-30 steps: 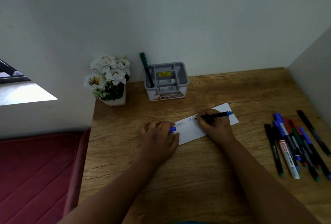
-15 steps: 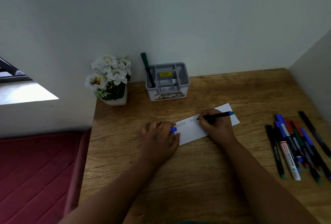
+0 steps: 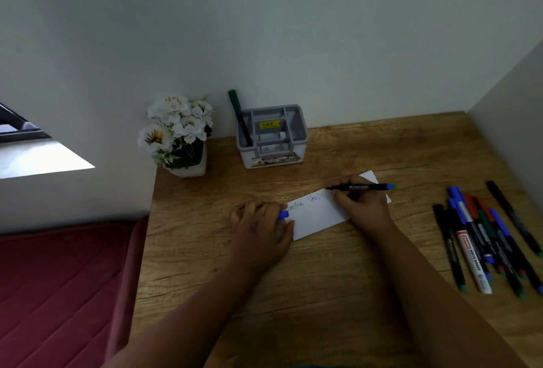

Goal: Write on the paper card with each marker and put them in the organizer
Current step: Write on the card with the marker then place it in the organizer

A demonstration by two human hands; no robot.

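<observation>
A white paper card (image 3: 316, 214) lies on the wooden desk (image 3: 293, 294) with handwriting along its top edge. My right hand (image 3: 363, 206) grips a black marker with a blue end (image 3: 367, 187), its tip on the card beside the last letters. My left hand (image 3: 261, 225) presses the card's left end and holds a blue marker cap (image 3: 283, 214). A grey organizer (image 3: 271, 135) stands at the back against the wall, with one green-capped marker (image 3: 239, 116) upright in its left compartment. Several loose markers (image 3: 484, 238) lie in a row at the right.
A white pot of white flowers (image 3: 177, 135) stands at the desk's back left corner. A side wall (image 3: 517, 120) borders the desk on the right. A red cushioned surface (image 3: 58, 294) lies left of the desk, lower down.
My right hand has inched rightwards along the card, adding letters to the second word. My left hand has stayed put on the card.
</observation>
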